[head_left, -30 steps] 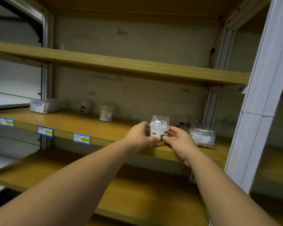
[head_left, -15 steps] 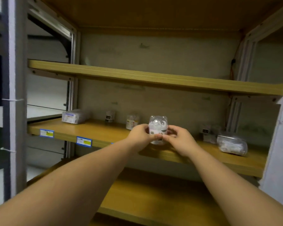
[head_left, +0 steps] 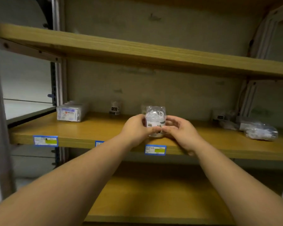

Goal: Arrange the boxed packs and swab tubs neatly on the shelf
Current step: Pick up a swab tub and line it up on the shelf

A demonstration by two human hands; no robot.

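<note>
While both forearms reach in from the bottom corners of the frame, a person holds a clear swab tub (head_left: 155,121) upright at the centre of the picture, just above the front part of the middle shelf (head_left: 104,129). The left hand (head_left: 136,129) curls round the tub's left side and the right hand (head_left: 180,130) grips its right side, the fingertips of both meeting low on its front. The tub is a see-through plastic pot with a rounded, lobed top, packed with white swabs; a white label with small dark marks wraps its lower half, the print too blurred to read.

At centre left, a boxed pack (head_left: 70,112) in clear wrap lies on the same shelf, its white face printed in blue and red that cannot be made out. Behind, against the grey back wall, a small tub (head_left: 115,107) with a dark label stands to the left of the held one. At the far right a bagged pack (head_left: 260,132) of white items lies on its side, with another dark-labelled tub (head_left: 219,115) just left of it, by the wall.

Blue-edged price tags with yellow-green patches are fixed to the shelf's front lip: one at left (head_left: 45,141), one below the hands (head_left: 155,150). Their writing is illegible.
</note>
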